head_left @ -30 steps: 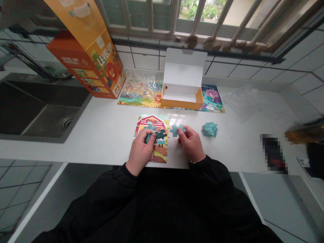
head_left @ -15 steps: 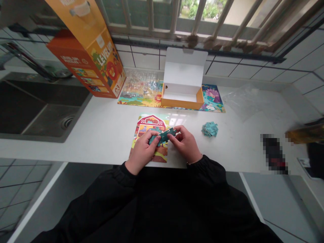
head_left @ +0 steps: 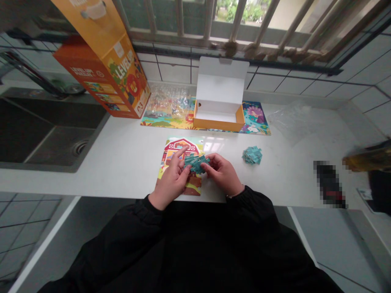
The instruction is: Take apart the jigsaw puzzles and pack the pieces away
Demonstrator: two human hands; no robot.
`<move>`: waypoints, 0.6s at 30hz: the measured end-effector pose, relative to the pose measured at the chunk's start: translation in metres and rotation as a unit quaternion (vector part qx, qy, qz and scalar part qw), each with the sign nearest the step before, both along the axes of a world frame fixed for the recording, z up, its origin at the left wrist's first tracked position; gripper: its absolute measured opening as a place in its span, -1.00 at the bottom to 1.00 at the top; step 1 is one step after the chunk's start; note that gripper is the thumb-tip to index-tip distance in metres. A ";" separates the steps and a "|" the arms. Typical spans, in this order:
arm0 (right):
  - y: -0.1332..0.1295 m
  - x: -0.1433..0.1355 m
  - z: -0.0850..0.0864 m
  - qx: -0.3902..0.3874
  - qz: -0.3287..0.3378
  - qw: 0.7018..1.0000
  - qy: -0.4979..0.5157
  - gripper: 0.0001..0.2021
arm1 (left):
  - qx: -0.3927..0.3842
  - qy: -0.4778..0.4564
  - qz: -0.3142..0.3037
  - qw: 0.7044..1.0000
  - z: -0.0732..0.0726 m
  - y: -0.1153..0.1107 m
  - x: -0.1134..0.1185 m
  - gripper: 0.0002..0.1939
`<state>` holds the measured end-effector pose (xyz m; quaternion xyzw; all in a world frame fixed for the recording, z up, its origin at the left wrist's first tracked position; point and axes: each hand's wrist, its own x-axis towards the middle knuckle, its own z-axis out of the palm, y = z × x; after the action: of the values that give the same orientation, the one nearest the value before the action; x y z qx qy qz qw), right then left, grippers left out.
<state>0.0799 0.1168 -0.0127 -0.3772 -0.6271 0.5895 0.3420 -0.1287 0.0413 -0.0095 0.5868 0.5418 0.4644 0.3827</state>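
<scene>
Several teal-backed puzzle pieces (head_left: pixel 195 162) are held between my two hands, above a colourful barn picture (head_left: pixel 194 188) lying on the counter. My left hand (head_left: pixel 172 177) grips their left side, its thumb on top and its index finger raised. At their right end, my right hand (head_left: pixel 222 173) pinches them between thumb and fingers. Whether the pieces are joined or just stacked, I cannot tell. A small pile of teal puzzle pieces (head_left: pixel 252 155) lies to the right of my right hand.
An open orange box (head_left: pixel 219 122) with a white lid stands behind on illustrated sheets (head_left: pixel 255 116). Bubble wrap (head_left: pixel 168 101) and a clear plastic bag (head_left: pixel 293 120) lie beside it. The tall orange puzzle box (head_left: pixel 106 77) stands near the sink (head_left: pixel 73 158) at left.
The puzzle pieces have tilted so that more of their teal faces shows. My left index finger has lifted off them. The right hand keeps its pinch.
</scene>
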 end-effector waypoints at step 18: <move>-0.001 0.030 0.013 0.048 -0.097 0.993 -0.035 -0.55 | 0.018 0.087 -0.052 0.995 0.007 -0.001 0.000 -0.56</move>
<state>0.1098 0.1162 0.0003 -0.4401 -0.6263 0.5093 0.3933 -0.1283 0.0400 -0.0025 0.6590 0.5332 0.4009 0.3474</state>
